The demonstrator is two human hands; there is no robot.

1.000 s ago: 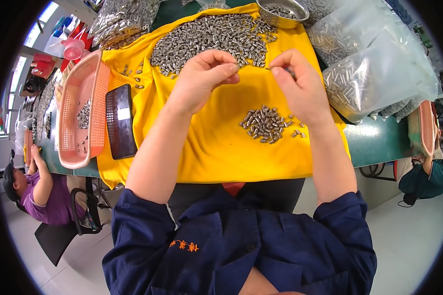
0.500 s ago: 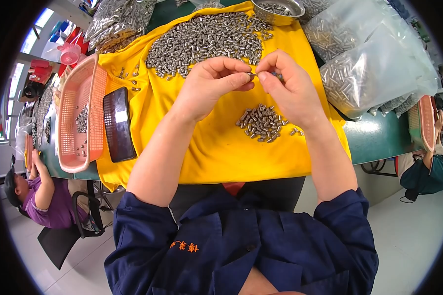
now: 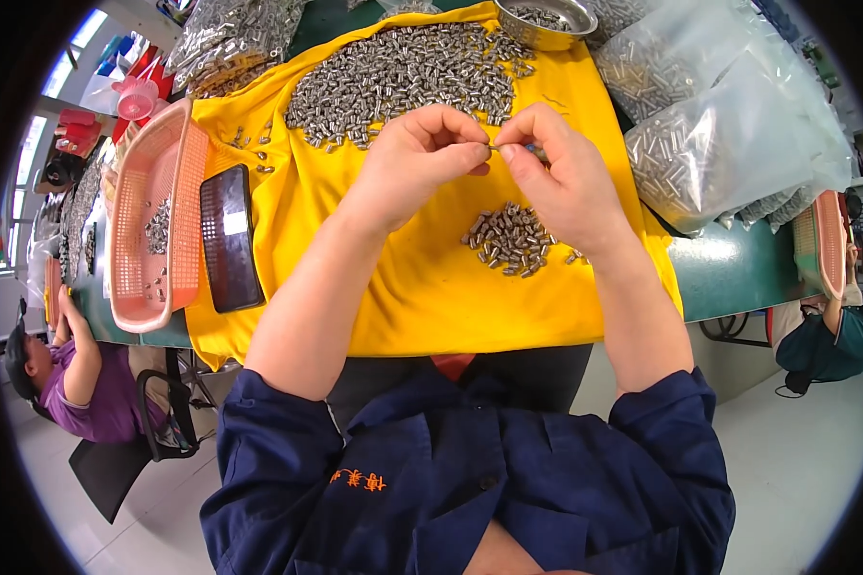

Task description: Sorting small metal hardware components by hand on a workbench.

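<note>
My left hand (image 3: pixel 420 161) and my right hand (image 3: pixel 558 177) meet fingertip to fingertip above the yellow cloth (image 3: pixel 393 307). Both are closed in a pinch around a small metal part (image 3: pixel 492 147), which the fingers mostly cover. Another metal piece (image 3: pixel 539 153) shows partly behind my right thumb. Beyond my hands spreads a large heap of small metal cylinders (image 3: pixel 403 77). A smaller pile of the same cylinders (image 3: pixel 508 240) lies on the cloth between my forearms, with a few loose ones by my right wrist.
To the left lie a black phone (image 3: pixel 230 240) and a pink plastic basket (image 3: pixel 129 311) with some metal pieces. A steel bowl (image 3: pixel 551 36) stands at the back. Clear bags of metal parts (image 3: pixel 681 163) fill the right side. Two people sit at the far left and right.
My hands stay pinched together at nearly the same spot, the fingertips slightly shifted and covering more of the small part. The piles look the same.
</note>
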